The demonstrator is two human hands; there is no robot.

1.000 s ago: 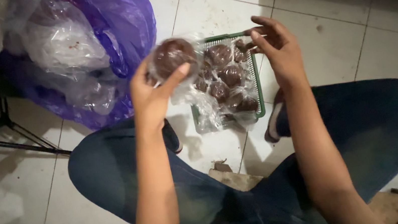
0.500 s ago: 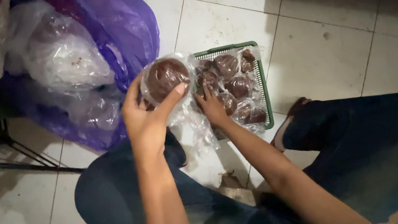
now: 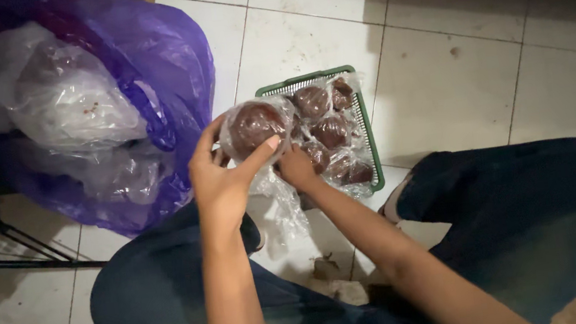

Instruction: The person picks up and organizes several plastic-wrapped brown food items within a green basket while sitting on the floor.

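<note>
My left hand (image 3: pixel 221 181) holds up a round brown ball wrapped in clear plastic (image 3: pixel 253 126), thumb across its front. My right hand (image 3: pixel 297 167) is just below and right of it, fingers closed on the loose plastic tail (image 3: pixel 279 198) hanging from the wrap. Behind the hands a green plastic basket (image 3: pixel 371 146) sits on the tiled floor with several more wrapped brown balls (image 3: pixel 332 132) in it.
A big purple plastic bag (image 3: pixel 166 67) holding clear bags (image 3: pixel 65 105) stands at the left. A dark metal stand's legs (image 3: pixel 17 250) lie at far left. My knees in blue jeans (image 3: pixel 528 213) flank the basket. White floor tiles (image 3: pixel 440 85) lie beyond.
My right hand came down from the basket's far edge to under the held ball and now grips its plastic tail. The left hand kept the ball raised.
</note>
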